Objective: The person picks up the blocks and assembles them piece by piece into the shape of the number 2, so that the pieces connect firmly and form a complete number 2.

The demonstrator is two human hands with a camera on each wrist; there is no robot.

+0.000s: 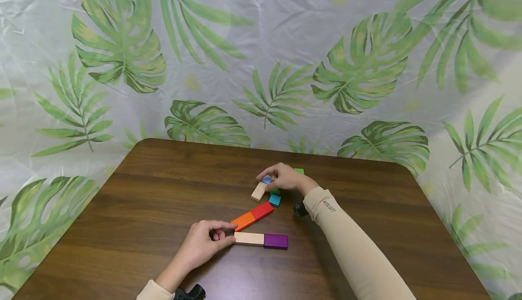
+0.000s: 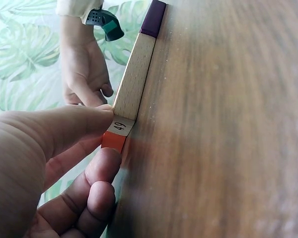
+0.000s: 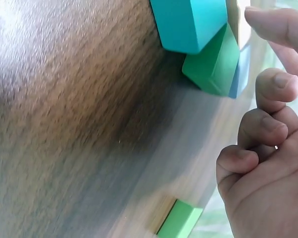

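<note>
My left hand (image 1: 205,244) pinches the left ends of a plain wooden block (image 1: 249,239) and an orange block (image 1: 243,221), thumb against the wooden one. A purple block (image 1: 276,241) continues the wooden block to the right; a red block (image 1: 262,210) continues the orange one. The wooden block's end face shows "49" in the left wrist view. Farther back, my right hand (image 1: 287,177) has thumb and forefinger around the meeting ends of another plain wooden block (image 1: 258,191) and a blue block (image 1: 266,179). Its other fingers curl in the right wrist view, where the forefinger's tip is hidden.
A teal block (image 3: 191,25) and a dark green block (image 3: 213,64) touch near my right hand. One light green block (image 1: 299,171) lies apart, behind the right wrist. The brown table (image 1: 163,191) ends at a leaf-patterned curtain (image 1: 277,64).
</note>
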